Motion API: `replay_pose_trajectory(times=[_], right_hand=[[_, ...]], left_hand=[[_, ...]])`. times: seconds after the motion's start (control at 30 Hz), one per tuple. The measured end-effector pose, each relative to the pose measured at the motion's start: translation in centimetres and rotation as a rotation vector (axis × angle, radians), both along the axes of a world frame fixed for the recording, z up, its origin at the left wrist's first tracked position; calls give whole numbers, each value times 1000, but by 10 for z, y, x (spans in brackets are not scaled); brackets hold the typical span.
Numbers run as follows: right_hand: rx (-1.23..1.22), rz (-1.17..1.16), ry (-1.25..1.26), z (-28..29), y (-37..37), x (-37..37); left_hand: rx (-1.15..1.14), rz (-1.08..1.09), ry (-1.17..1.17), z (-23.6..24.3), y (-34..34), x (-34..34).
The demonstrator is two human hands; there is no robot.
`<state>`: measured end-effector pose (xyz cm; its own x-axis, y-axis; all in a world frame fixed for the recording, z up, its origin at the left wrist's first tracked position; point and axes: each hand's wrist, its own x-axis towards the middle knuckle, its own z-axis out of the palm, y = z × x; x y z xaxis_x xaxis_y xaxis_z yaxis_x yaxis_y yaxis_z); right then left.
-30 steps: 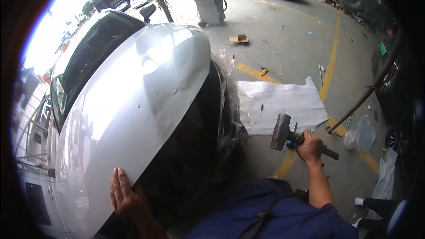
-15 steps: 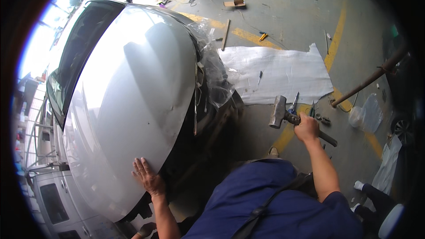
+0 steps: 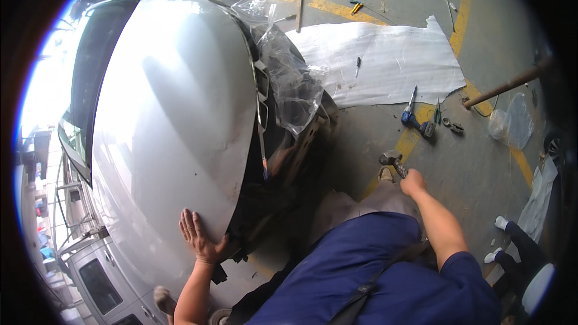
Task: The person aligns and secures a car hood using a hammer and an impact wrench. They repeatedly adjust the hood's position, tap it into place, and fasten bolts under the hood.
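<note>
My left hand lies flat on the near front corner of a silver car hood, fingers spread. A small dark spot and a dent near the front edge show on the hood. Off to the right, my right hand is closed round the handle of a hammer, its metal head pointing away from me, low above the floor and apart from the car. Crumpled clear plastic film hangs over the car's exposed front end, where dark structure shows.
A white sheet covers floor ahead, a pen on it. By its edge lie a blue cordless drill and pliers. A rusty pole slants at right, beside a plastic bag. Another person's legs show lower right.
My right hand has lowered the hammer toward my body, uncovering the drill on the floor. My left hand stays on the hood, its thumb now more spread. The view has shifted.
</note>
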<state>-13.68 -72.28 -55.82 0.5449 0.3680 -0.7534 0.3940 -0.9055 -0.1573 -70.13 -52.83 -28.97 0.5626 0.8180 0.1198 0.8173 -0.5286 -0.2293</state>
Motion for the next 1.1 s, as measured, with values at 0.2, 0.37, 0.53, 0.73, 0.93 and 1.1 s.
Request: replay_pose_trajectory(times=[0.2,0.37,0.53,0.73,0.93,1.1], right_hand=[[-39,-49,50,-17,-5,-30],[-11,75,91,-4,3,-25],[-35,65,57,3,-10,-37],[-25,-73,99,-15,-24,-55],[57,84,145,-11,-13,-4],[56,-72,171,-25,-61,33]], left_hand=[[8,10,27,8,9,6],[-24,-52,73,24,8,-6],[13,-107,-26,11,-3,-21],[11,-1,55,10,-3,2],[287,132,11,-11,-50,16],[221,104,-163,-8,-51,135]])
